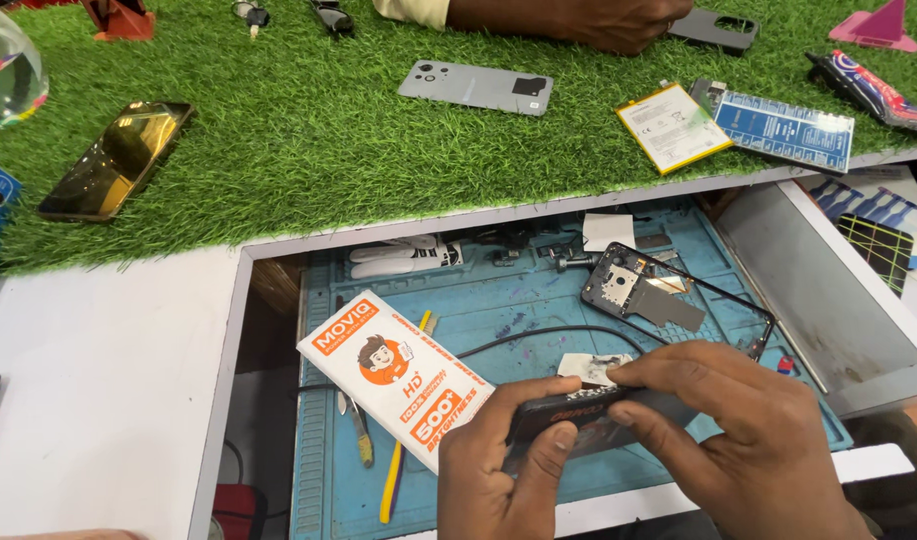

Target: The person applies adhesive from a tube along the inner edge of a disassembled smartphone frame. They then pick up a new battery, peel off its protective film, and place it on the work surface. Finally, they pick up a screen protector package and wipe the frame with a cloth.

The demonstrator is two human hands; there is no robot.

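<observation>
- Left hand (498,465), near centre: thumb and fingers pinch the left end of a flat black rectangular phone (578,415).
- Right hand (738,430): fingers pressed together, gripping its right end.
- White-and-orange cardboard box (393,375) lies just left.

Bright even light, sharp, glare on phone screen (118,158), soft shadows

Near the bottom edge, the left hand (498,470) and the right hand (748,440) together grip a dark phone (578,420) over a blue mat (538,300). Just left of them a white and orange box (393,375) leans on the mat, with a yellow tool (393,480) beneath it. Farther back on the mat lies a black phone frame (633,285). On the far green turf (308,150) rest a grey back cover (475,87), a gold-tinted phone (116,158) at left and a battery (673,127) at right. Another person's hand (578,18) rests at the far edge.
</observation>
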